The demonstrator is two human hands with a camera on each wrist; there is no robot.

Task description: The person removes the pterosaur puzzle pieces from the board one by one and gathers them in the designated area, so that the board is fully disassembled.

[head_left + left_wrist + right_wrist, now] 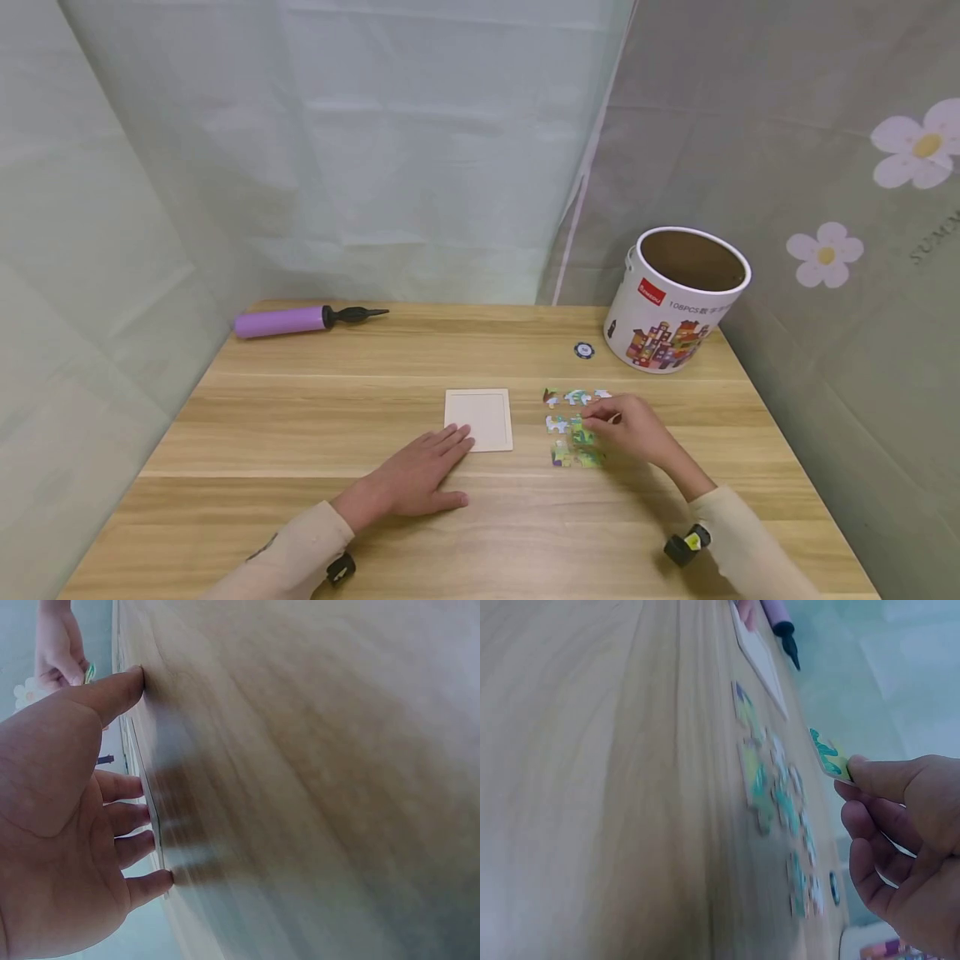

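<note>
A jigsaw puzzle piece [826,756], green and yellow with a straight pale edge, is pinched between the thumb and index finger of my right hand [628,427]. In the right wrist view it is held above the table. Below and beside that hand, several other puzzle pieces [557,425] lie in loose rows. My left hand [423,475] lies with fingers spread, its fingertips on the lower left corner of a pale square puzzle tray [480,415]. The left thumb [124,688] touches the tabletop. No pieces show inside the tray.
A white printed bucket [671,312] stands at the back right, with a dark round chip [584,351] beside it. A purple hand pump [288,322] lies at the back left. Curtains [420,150] hang behind and beside the wooden table [300,433].
</note>
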